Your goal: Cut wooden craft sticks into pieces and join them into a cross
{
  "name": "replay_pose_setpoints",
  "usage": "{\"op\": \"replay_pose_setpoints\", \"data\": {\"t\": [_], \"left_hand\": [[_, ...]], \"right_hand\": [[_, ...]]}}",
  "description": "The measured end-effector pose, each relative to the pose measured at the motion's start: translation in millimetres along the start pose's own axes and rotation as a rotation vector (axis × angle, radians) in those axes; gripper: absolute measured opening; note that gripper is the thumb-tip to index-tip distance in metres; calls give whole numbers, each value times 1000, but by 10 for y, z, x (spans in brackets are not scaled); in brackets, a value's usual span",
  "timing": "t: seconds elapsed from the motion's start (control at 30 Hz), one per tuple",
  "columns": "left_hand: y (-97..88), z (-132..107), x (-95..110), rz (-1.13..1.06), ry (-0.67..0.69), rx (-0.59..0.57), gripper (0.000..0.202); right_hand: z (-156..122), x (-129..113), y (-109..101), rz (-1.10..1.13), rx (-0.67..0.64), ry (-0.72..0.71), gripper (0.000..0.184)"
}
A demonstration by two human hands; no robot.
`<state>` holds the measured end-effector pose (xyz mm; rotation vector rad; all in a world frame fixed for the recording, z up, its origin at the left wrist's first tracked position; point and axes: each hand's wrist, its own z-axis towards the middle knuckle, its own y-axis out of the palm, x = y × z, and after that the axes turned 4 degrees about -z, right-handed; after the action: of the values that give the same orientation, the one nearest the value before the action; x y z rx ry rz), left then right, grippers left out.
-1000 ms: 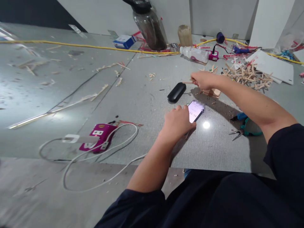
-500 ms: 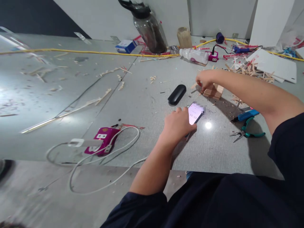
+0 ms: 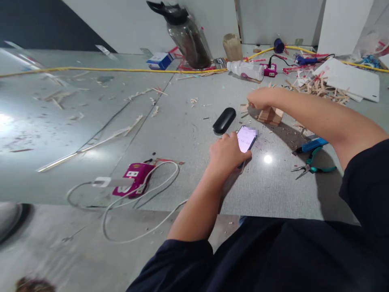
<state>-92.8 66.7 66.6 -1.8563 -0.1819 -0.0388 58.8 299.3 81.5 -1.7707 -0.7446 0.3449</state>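
Observation:
My left hand (image 3: 226, 153) rests curled on the near end of a lit smartphone (image 3: 246, 138) that lies on the grey table (image 3: 182, 134). My right hand (image 3: 258, 98) reaches across further back, its fingers closed beside a small stack of wooden sticks (image 3: 270, 115); a short wooden stick (image 3: 243, 108) shows at its fingertips. A black oval case (image 3: 224, 120) lies just left of the phone.
Teal pliers (image 3: 313, 167) and a blue cutter (image 3: 313, 144) lie to the right. A magenta power strip (image 3: 133, 184) with white cable sits near the front edge. At the back stand a dark bottle (image 3: 188, 38), a lying plastic bottle (image 3: 246, 69), a yellow cable (image 3: 91, 69) and a pile of wood scraps (image 3: 316, 87).
The view shifted a little. My right hand drew slightly back over the stick stack. My left hand stayed on the phone.

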Motion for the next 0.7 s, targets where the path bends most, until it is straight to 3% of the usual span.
{"op": "replay_pose_setpoints", "data": {"t": [0.17,0.27,0.37,0.5,0.6,0.7], "left_hand": [[124,89,-19,-35,2,72,67],[227,81,-37,-47,105,245,69],[348,38,9,-145,245,417,62],[534,-101,238,-226,531,450,43],[661,-284,519,-130,754,399,35],[744,-439,778,17,874,411,34]], "right_hand": [[-463,158,-171,72,187,-21,27],[-1014,294,-31,110,320,-95,36],[-1713,410,410,186,332,-115,31],[-2473,476,1188,218,328,5,30],[-2704,435,1593,291,337,130,35],[-2715,321,1785,333,383,190,37]]}}
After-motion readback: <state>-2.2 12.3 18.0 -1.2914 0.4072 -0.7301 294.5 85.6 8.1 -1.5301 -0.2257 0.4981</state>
